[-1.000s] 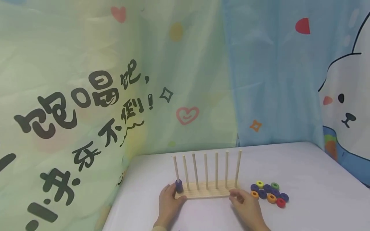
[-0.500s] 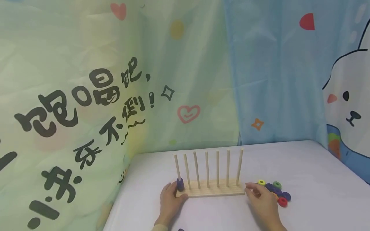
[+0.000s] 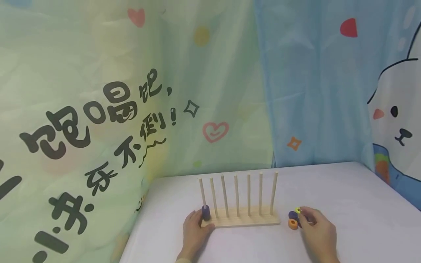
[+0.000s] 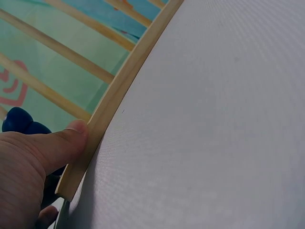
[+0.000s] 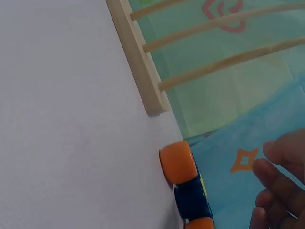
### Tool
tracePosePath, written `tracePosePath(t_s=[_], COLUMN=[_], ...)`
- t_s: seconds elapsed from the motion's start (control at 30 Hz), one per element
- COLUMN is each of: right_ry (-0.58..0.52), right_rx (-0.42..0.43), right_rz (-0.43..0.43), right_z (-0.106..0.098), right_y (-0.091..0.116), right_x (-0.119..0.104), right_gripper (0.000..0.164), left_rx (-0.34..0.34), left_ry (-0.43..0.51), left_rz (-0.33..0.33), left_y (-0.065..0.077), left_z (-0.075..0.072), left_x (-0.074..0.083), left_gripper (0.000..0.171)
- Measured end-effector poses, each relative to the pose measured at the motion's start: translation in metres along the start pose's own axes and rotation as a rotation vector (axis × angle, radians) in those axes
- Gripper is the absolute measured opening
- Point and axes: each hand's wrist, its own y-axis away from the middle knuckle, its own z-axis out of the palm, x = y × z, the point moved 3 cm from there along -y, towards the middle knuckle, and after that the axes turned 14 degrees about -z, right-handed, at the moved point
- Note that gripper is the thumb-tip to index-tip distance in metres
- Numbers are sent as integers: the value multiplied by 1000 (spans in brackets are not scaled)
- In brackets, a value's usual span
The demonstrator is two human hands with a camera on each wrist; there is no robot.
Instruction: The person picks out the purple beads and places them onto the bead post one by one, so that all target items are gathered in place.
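A wooden peg stand (image 3: 243, 220) with a row of several upright pegs stands on the table. Dark blue beads (image 3: 205, 213) are stacked on its leftmost peg. My left hand (image 3: 194, 233) grips the left end of the base; in the left wrist view the thumb (image 4: 71, 138) presses its front edge. My right hand (image 3: 318, 231) hovers over the loose beads at the right, its fingers loosely bent and nothing visible between them. An orange bead (image 3: 292, 224), a dark blue bead (image 3: 293, 215) and part of a yellow bead (image 3: 297, 210) show beside it; the hand hides others.
The white tabletop (image 3: 243, 244) runs in front of the stand and out to the right. A printed curtain (image 3: 213, 91) hangs behind the table. In the right wrist view, an orange bead (image 5: 178, 163) lies just off the stand's right end.
My right hand has moved right, from the stand's right end to over the loose beads, and now covers several of them. The left hand stays on the stand.
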Motion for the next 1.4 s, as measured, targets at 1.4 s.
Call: tracePosePath(t_s=[1.4], right_ry=[179], right_rx=[-360], right_rz=[608], right_z=[-27], right_y=[1], right_x=[73], right_gripper=[48], left_rx=[-3], left_ry=[26], left_rz=[7], left_y=[1], left_z=[5], left_x=[-2], left_gripper=[61])
